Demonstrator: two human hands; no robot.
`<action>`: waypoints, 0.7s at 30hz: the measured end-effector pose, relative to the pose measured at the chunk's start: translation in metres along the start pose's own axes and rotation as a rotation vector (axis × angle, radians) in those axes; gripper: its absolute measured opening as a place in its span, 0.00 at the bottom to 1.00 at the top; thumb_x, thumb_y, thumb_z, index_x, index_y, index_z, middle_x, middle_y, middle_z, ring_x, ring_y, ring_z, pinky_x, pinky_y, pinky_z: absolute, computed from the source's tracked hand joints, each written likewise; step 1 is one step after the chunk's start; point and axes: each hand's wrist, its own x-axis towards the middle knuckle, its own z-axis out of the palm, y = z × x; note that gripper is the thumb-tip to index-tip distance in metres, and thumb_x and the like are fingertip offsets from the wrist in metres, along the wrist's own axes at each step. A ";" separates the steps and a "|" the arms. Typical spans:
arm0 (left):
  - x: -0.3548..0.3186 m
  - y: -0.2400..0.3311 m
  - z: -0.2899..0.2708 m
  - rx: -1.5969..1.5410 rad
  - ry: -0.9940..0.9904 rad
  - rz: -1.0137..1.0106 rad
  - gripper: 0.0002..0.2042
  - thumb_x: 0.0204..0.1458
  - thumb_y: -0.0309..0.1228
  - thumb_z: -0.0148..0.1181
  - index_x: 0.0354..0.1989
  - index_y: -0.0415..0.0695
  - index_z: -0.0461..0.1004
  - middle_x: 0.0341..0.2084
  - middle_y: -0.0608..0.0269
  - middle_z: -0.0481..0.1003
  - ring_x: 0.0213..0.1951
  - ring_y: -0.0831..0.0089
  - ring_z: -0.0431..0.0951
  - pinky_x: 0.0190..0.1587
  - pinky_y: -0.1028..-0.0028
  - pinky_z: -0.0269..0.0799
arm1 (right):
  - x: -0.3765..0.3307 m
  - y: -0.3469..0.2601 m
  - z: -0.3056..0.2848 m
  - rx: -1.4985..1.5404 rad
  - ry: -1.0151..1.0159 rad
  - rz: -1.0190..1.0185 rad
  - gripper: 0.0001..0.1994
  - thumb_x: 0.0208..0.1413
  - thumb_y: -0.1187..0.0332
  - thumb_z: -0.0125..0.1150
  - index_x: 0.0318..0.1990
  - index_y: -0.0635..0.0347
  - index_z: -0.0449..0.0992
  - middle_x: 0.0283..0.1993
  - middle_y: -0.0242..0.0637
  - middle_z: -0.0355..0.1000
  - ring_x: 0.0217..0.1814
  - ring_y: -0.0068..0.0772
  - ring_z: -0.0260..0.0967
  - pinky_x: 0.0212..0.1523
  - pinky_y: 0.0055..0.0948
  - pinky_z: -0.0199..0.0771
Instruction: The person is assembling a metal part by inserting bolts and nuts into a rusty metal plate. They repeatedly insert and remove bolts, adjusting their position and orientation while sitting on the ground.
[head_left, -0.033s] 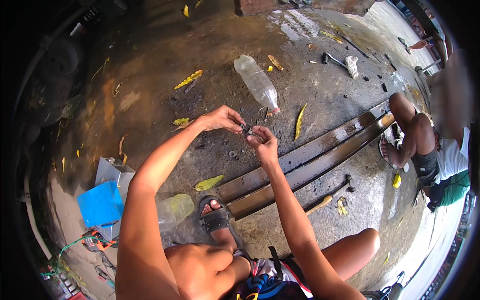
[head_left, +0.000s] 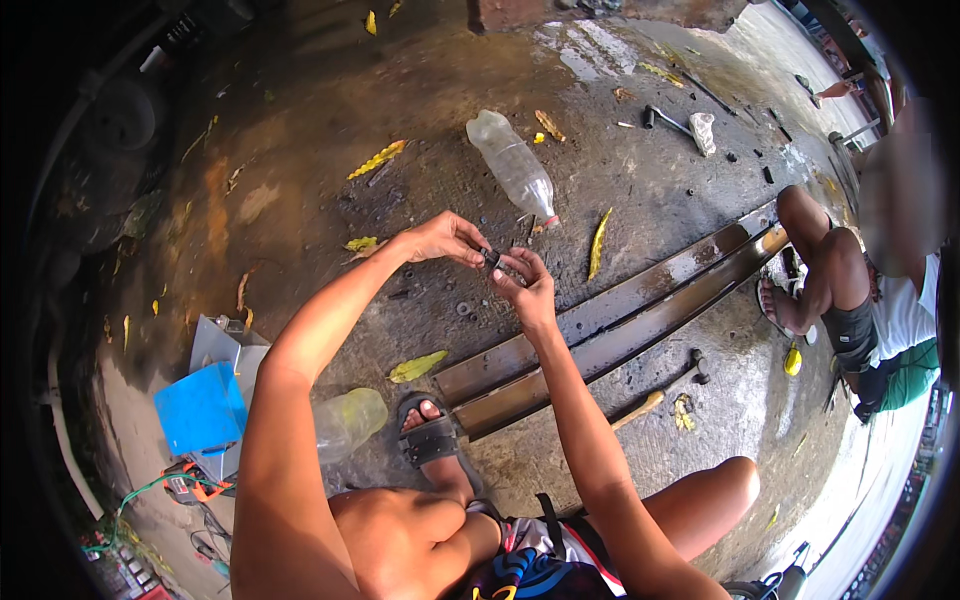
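Held between both hands is a small dark metal part [head_left: 492, 259], bolt-like but too small to name surely. My left hand [head_left: 447, 240] pinches its left end with thumb and fingertips. From the other side, the fingers of my right hand [head_left: 526, 285] close round its right end. Just beyond the hands a clear plastic bottle [head_left: 510, 165] lies on its side, its neck pointing toward me. Small dark ring-shaped pieces [head_left: 465, 310] are scattered on the wet concrete below my left hand.
Two long metal channels [head_left: 600, 325] run diagonally to the right. A hammer [head_left: 660, 392] lies beside them. Another person [head_left: 840, 270] squats at the right. At left are a blue box [head_left: 203, 408] and a cloudy plastic container [head_left: 350, 422]. A socket wrench [head_left: 668, 120] lies farther off.
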 end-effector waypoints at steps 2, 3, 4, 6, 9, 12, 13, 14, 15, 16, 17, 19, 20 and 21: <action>0.003 0.004 -0.001 -0.009 -0.007 0.011 0.14 0.55 0.24 0.71 0.49 0.38 0.81 0.38 0.57 0.85 0.41 0.71 0.86 0.46 0.71 0.84 | 0.000 -0.020 0.002 0.019 -0.012 0.119 0.15 0.66 0.63 0.66 0.48 0.69 0.76 0.38 0.43 0.81 0.33 0.30 0.81 0.35 0.27 0.83; 0.005 0.006 -0.002 -0.012 -0.010 0.012 0.13 0.55 0.24 0.71 0.49 0.38 0.81 0.38 0.57 0.85 0.41 0.71 0.86 0.46 0.72 0.84 | 0.008 -0.017 -0.005 0.000 -0.059 0.144 0.16 0.66 0.63 0.66 0.50 0.69 0.75 0.38 0.44 0.81 0.34 0.30 0.81 0.36 0.27 0.83; 0.010 0.010 0.000 -0.011 -0.024 0.010 0.13 0.55 0.24 0.71 0.49 0.38 0.81 0.38 0.58 0.85 0.40 0.72 0.86 0.46 0.72 0.83 | 0.018 -0.008 -0.017 -0.015 -0.094 0.165 0.17 0.66 0.63 0.66 0.52 0.69 0.74 0.39 0.44 0.81 0.35 0.31 0.81 0.36 0.28 0.84; 0.012 0.011 0.000 0.001 -0.040 0.030 0.13 0.55 0.25 0.72 0.49 0.38 0.81 0.38 0.58 0.85 0.40 0.72 0.86 0.46 0.72 0.83 | 0.021 0.000 -0.018 -0.053 -0.087 0.045 0.18 0.66 0.62 0.66 0.52 0.69 0.74 0.39 0.45 0.81 0.34 0.31 0.81 0.36 0.27 0.84; 0.009 0.010 0.000 0.019 -0.026 0.040 0.14 0.55 0.24 0.72 0.48 0.38 0.81 0.38 0.57 0.85 0.40 0.72 0.86 0.47 0.72 0.84 | 0.006 -0.006 0.002 0.131 0.045 -0.099 0.15 0.66 0.65 0.66 0.49 0.70 0.76 0.35 0.42 0.81 0.34 0.28 0.81 0.37 0.26 0.83; 0.006 0.009 0.002 0.008 -0.024 0.045 0.14 0.54 0.24 0.73 0.48 0.37 0.81 0.38 0.57 0.85 0.40 0.72 0.86 0.47 0.72 0.84 | 0.013 -0.019 -0.015 0.003 -0.046 0.313 0.13 0.66 0.69 0.65 0.53 0.66 0.76 0.37 0.39 0.81 0.38 0.28 0.81 0.39 0.24 0.83; 0.008 0.010 0.002 0.002 -0.033 0.048 0.15 0.53 0.24 0.73 0.48 0.37 0.81 0.38 0.57 0.85 0.40 0.72 0.86 0.47 0.71 0.84 | 0.014 -0.015 -0.017 -0.023 -0.059 0.209 0.14 0.67 0.67 0.64 0.53 0.66 0.75 0.37 0.39 0.81 0.37 0.28 0.81 0.38 0.24 0.82; 0.009 0.012 0.002 -0.003 -0.038 0.055 0.15 0.53 0.24 0.73 0.49 0.37 0.81 0.38 0.57 0.85 0.41 0.72 0.86 0.47 0.71 0.84 | 0.015 -0.009 -0.019 -0.048 -0.073 0.105 0.15 0.67 0.64 0.64 0.53 0.67 0.75 0.37 0.39 0.81 0.37 0.28 0.81 0.38 0.24 0.82; 0.010 0.013 0.002 -0.008 -0.042 0.062 0.15 0.53 0.25 0.73 0.49 0.37 0.81 0.38 0.57 0.85 0.41 0.72 0.86 0.47 0.72 0.84 | 0.016 -0.003 -0.021 -0.074 -0.086 0.001 0.16 0.68 0.62 0.63 0.53 0.67 0.74 0.38 0.40 0.81 0.36 0.29 0.81 0.37 0.23 0.82; 0.008 0.011 0.000 -0.017 -0.040 0.067 0.15 0.53 0.25 0.73 0.49 0.38 0.81 0.38 0.57 0.85 0.41 0.72 0.86 0.47 0.72 0.84 | 0.011 -0.005 -0.013 0.018 -0.042 0.004 0.16 0.68 0.61 0.62 0.52 0.67 0.75 0.37 0.39 0.81 0.36 0.28 0.81 0.36 0.23 0.82; 0.006 0.009 0.000 -0.004 -0.030 0.063 0.15 0.53 0.25 0.73 0.49 0.38 0.81 0.38 0.58 0.85 0.41 0.72 0.86 0.47 0.72 0.84 | 0.004 -0.013 -0.002 0.107 0.004 0.005 0.16 0.69 0.60 0.62 0.52 0.66 0.75 0.36 0.39 0.81 0.35 0.28 0.81 0.36 0.23 0.81; 0.003 0.008 -0.001 0.024 -0.010 0.055 0.15 0.54 0.25 0.73 0.49 0.38 0.81 0.39 0.58 0.85 0.41 0.72 0.86 0.47 0.72 0.83 | 0.002 -0.019 0.000 0.150 -0.027 0.112 0.15 0.69 0.62 0.62 0.52 0.66 0.75 0.38 0.39 0.80 0.36 0.28 0.81 0.37 0.23 0.82; 0.006 0.008 0.000 0.016 -0.017 0.051 0.15 0.54 0.25 0.73 0.50 0.39 0.81 0.39 0.58 0.85 0.41 0.72 0.86 0.47 0.72 0.83 | 0.011 -0.015 -0.015 0.104 -0.094 0.215 0.14 0.68 0.64 0.62 0.53 0.67 0.74 0.41 0.40 0.80 0.38 0.29 0.81 0.38 0.24 0.82; 0.010 0.007 0.001 0.008 -0.025 0.047 0.15 0.54 0.25 0.73 0.50 0.39 0.81 0.39 0.58 0.85 0.41 0.72 0.86 0.47 0.72 0.83 | 0.020 -0.010 -0.029 0.057 -0.162 0.318 0.14 0.67 0.67 0.63 0.54 0.67 0.73 0.43 0.41 0.80 0.40 0.30 0.81 0.40 0.25 0.83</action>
